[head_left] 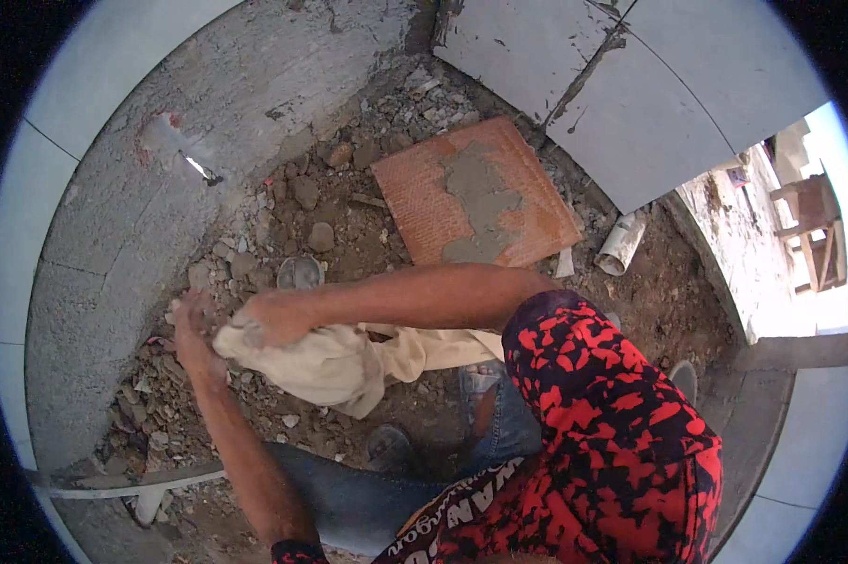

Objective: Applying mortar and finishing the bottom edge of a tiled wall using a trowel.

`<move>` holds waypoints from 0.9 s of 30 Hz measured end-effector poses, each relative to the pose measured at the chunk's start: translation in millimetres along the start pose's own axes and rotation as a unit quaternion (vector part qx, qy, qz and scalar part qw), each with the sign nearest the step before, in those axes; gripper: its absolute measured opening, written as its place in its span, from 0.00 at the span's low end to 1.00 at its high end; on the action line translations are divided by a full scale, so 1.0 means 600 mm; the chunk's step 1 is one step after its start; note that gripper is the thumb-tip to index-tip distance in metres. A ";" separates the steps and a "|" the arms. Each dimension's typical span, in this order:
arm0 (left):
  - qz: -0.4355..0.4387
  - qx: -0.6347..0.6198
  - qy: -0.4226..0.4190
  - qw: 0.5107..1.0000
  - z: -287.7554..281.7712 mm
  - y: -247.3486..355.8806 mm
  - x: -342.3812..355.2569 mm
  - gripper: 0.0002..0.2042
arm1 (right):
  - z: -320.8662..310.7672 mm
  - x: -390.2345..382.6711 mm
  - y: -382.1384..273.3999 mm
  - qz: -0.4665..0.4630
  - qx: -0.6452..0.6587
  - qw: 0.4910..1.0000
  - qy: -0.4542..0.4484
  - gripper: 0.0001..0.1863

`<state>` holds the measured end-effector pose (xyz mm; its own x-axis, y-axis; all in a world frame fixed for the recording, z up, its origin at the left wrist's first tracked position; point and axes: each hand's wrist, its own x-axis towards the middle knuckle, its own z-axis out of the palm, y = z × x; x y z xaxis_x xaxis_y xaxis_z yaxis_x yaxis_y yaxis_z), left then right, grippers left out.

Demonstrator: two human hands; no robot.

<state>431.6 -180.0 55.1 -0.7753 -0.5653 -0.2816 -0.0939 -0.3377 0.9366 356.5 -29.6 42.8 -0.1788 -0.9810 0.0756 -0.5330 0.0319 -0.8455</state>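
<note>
A bunched beige cloth point(325, 369) hangs across the middle, its far part trailing toward my jeans. My right hand point(275, 318) reaches across to the left, its fingers closed on the upper left end of this cloth. Right beside that end is my left hand point(194, 331), raised over the rubble. Its fingers look stretched out and apart, though they are a little blurred, and no object shows in them.
Rubble point(161, 395) covers the ground along a rough cement wall point(142, 244). An orange-backed tile point(414, 202) bears grey mortar point(480, 197). A white pipe piece point(621, 244) stands near large wall tiles point(668, 85). A pale strip point(179, 481) lies at lower left.
</note>
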 end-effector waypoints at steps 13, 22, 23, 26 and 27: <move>0.209 0.203 0.034 0.956 0.083 -0.056 -0.046 0.16 | -0.042 0.041 0.078 0.236 0.136 0.861 0.430 0.13; 0.191 0.192 0.017 0.962 0.050 -0.052 -0.033 0.11 | -0.046 0.044 0.046 0.224 0.231 0.841 0.435 0.17; 0.192 0.193 0.016 0.962 0.050 -0.054 -0.032 0.11 | -0.048 0.044 0.050 0.227 0.244 0.839 0.431 0.17; 0.147 0.109 0.019 0.983 0.063 -0.037 -0.047 0.09 | -0.057 0.033 0.027 0.227 0.281 0.846 0.393 0.17; 0.117 0.082 0.041 0.989 0.062 -0.032 -0.047 0.09 | -0.058 0.033 0.028 0.227 0.280 0.845 0.395 0.17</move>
<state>431.8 -129.7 52.9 -0.7352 -0.6748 -0.0636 -0.0237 -0.0681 0.9974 315.5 -41.7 48.5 -0.8742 -0.4500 -0.1825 0.1755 0.0576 -0.9828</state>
